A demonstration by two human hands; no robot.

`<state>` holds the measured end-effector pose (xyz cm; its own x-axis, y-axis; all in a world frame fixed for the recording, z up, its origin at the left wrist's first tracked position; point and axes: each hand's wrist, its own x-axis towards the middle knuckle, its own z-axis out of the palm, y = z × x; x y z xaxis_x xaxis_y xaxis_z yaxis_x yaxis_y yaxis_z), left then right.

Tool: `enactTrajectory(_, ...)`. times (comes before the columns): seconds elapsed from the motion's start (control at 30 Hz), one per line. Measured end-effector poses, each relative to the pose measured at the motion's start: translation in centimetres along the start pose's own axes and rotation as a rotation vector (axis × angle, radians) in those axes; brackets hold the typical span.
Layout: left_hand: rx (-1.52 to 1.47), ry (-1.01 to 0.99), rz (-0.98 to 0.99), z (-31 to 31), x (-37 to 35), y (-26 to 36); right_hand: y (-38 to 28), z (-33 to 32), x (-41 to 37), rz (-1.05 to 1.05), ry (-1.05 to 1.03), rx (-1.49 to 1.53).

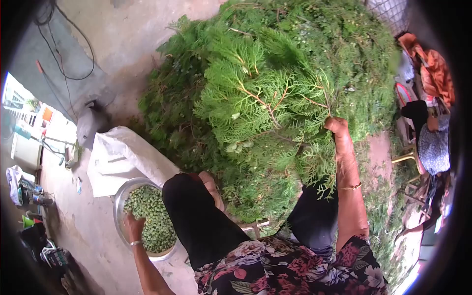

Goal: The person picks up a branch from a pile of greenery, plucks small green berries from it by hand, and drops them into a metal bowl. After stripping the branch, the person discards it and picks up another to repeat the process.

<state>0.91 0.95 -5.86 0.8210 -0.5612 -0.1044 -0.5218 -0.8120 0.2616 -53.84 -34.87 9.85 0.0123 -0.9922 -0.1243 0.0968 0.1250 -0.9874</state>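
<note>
My right hand [337,126] is closed round the stem of a leafy conifer branch [268,105], which has flat, fern-like green sprays and orange-brown twigs. The branch spreads out to the left of that hand, above a large heap of similar cut greenery [361,59]. On my left, a round metal basin [118,206] holds many small green cones or seed pods [155,216]. My left hand [134,227] is over the basin's left side, close to the pods, with thumb and fingers apart. Its fingertips are small in view, and I see nothing held in them.
A white sack [125,157] lies beside the basin, near my left knee. At the right sits another person [432,142] in patterned clothing, near orange cloth [432,73]. Black cables [64,54] run at the upper left. Assorted items [42,226] line the left edge.
</note>
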Motion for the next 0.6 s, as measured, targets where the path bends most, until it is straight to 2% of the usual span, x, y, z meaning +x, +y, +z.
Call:
enactTrajectory(0.03,-0.013,-0.002,0.02,-0.1,-0.2,0.4,-0.6,-0.3,-1.0,-0.016,0.017,-0.004)
enactTrajectory(0.1,-0.304,0.013,-0.095,-1.4,-2.2,2.0,-1.6,-0.9,-3.1,0.016,-0.024,0.138)
enactTrajectory(0.17,-0.315,0.076,0.006,-3.8,-4.4,7.9,-2.7,-1.2,-5.5,-0.02,-0.017,0.128)
enactTrajectory(0.23,-0.713,-0.024,0.293,-5.5,-5.9,12.7,-4.8,0.2,-9.1,0.159,0.017,0.43)
enactTrajectory(0.3,-0.702,-0.066,0.529,-7.9,-9.2,19.4,-5.1,0.2,-11.6,0.202,0.025,0.496)
enactTrajectory(0.37,-0.916,-0.392,0.595,-10.2,-13.4,24.2,-5.3,-0.1,-13.7,0.24,0.153,0.457)
enactTrajectory(0.4,-0.914,-0.42,0.621,-9.6,-14.8,25.3,-5.2,0.1,-15.6,0.204,0.188,0.446)
enactTrajectory(0.43,-1.254,-0.594,0.582,-8.8,-16.1,26.6,-1.7,-3.2,-15.4,0.229,0.287,0.202)
enactTrajectory(0.47,-1.586,-0.788,0.512,-8.0,-17.1,27.9,-1.3,-3.5,-16.4,0.175,0.268,0.069)
enactTrajectory(0.5,-1.721,-0.911,0.499,-7.1,-17.9,28.4,-1.1,-3.1,-16.9,0.127,0.247,-0.065)
enactTrajectory(0.57,-1.801,-1.012,0.498,-2.2,-16.9,26.4,0.9,-4.0,-17.1,0.29,0.156,-0.177)
enactTrajectory(0.6,-1.788,-1.061,0.508,-2.5,-18.0,27.4,1.4,-3.9,-17.7,0.298,0.138,-0.125)
